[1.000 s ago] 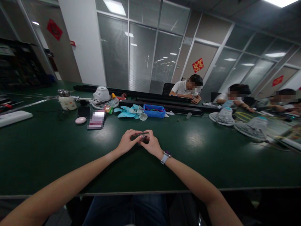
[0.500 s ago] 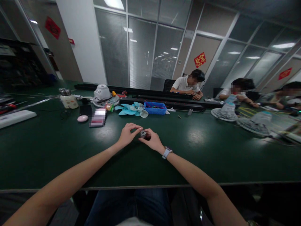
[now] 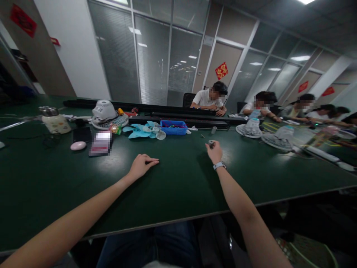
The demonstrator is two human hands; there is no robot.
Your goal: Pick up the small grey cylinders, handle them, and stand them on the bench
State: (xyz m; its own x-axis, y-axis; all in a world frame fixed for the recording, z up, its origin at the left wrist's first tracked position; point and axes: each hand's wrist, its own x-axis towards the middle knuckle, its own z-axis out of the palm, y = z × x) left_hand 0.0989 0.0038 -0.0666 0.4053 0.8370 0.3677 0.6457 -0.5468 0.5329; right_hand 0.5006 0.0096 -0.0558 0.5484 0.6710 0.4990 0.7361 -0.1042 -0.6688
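A small grey metal cylinder [image 3: 211,143] is gripped between the thumb and fingers of my right hand [image 3: 215,152], over the right middle of the green table [image 3: 173,186]. My left hand [image 3: 141,165] rests at the table's centre left, thumb and forefinger stretched out close together; whether anything is pinched at their tips is too small to tell. Beyond my hands lie light blue fan blades [image 3: 143,130] and a blue bin [image 3: 174,127] with wires in it. Another small cylinder [image 3: 214,130] stands behind my right hand.
At left are a fan unit [image 3: 104,111], a flask [image 3: 55,121], a pink oval object [image 3: 78,146] and a blurred-out flat item [image 3: 100,143]. Fan parts [image 3: 249,128] stand at right. Black bars [image 3: 189,121] run along the back. Several people sit across the table.
My right hand has moved right and away from my left hand, carrying the small metal cylinder. My left hand has shifted slightly left. The view has turned to the right.
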